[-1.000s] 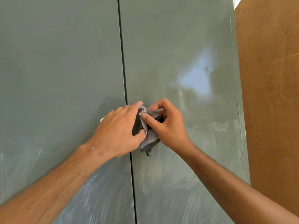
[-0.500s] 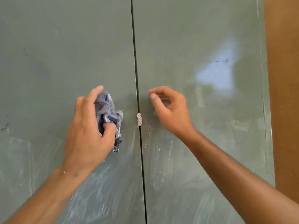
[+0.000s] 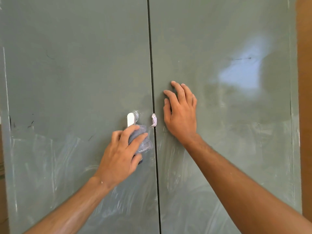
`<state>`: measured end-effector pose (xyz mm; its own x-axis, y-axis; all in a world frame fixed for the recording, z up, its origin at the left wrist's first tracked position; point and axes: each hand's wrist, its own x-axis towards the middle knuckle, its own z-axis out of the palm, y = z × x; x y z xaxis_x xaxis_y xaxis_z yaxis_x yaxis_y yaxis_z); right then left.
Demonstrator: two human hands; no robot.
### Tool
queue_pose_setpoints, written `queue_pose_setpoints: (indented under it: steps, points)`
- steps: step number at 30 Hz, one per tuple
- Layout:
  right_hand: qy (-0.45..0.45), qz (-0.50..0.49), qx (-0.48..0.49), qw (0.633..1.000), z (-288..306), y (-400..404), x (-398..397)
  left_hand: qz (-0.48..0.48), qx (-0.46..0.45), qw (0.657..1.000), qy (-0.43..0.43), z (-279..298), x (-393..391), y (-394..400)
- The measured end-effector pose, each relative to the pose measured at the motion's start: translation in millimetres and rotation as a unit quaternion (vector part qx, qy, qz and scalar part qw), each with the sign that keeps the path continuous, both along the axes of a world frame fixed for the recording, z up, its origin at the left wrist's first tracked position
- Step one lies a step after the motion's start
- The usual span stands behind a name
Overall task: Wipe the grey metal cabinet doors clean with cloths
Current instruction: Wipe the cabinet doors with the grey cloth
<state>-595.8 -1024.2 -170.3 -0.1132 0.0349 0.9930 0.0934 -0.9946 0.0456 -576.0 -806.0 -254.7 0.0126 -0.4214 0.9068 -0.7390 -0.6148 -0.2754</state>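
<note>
Two grey metal cabinet doors fill our view, the left door and the right door meeting at a dark vertical seam, with a brown wooden panel at the far right edge. Nearest us, our forearms reach in from below over pale streaks smeared across the lower halves of both doors. Our left hand grips a bunched grey cloth with curled fingers, pressing it to the left door just left of the seam and just below a white handle. Our right hand lies flat on the right door, fingers straight, beside a small pale tuft on the seam.
</note>
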Motion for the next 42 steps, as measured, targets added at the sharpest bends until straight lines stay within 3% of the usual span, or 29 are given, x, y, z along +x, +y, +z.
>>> queue_pose_setpoints:
  steps: [5, 11, 16, 18, 24, 27, 30, 35, 37, 40, 42]
  points:
    - [0.007, -0.010, 0.000, 1.000, 0, 2, 0, -0.002, -0.099, 0.994, 0.039, 65, -4, -23]
    - [0.009, -0.015, 0.000, 1.000, -1, 1, 0, 0.006, 0.009, 1.000, -0.006, 14, -1, -2]
    - [-0.003, -0.017, 0.003, 1.000, 0, 2, 0, -0.056, -0.132, 0.988, 0.064, 68, -1, -20]
    - [-0.005, -0.018, 0.001, 1.000, -1, 2, 0, -0.065, -0.157, 0.982, 0.078, 63, 0, -24]
    - [-0.007, -0.012, 0.003, 1.000, -1, 1, 0, -0.099, -0.015, 0.994, 0.051, 7, 2, 8]
    - [-0.008, -0.006, 0.004, 1.000, -2, 1, 0, -0.174, -0.046, 0.981, 0.077, 25, -9, 20]
    - [-0.007, -0.001, -0.001, 1.000, -2, 1, 1, -0.242, -0.148, 0.946, 0.159, 70, -18, 15]
    - [-0.006, 0.009, 0.001, 1.000, -2, 0, 1, -0.231, -0.132, 0.931, 0.251, 107, -3, 9]
    - [-0.006, 0.009, 0.000, 1.000, -2, 0, 2, -0.283, -0.187, 0.897, 0.283, 91, 1, 8]
    - [-0.011, 0.006, -0.001, 1.000, -2, 1, 2, -0.347, -0.300, 0.805, 0.376, 54, 14, 10]
    - [-0.012, 0.005, 0.000, 1.000, -2, 1, 2, -0.333, -0.334, 0.783, 0.405, 34, 15, 11]
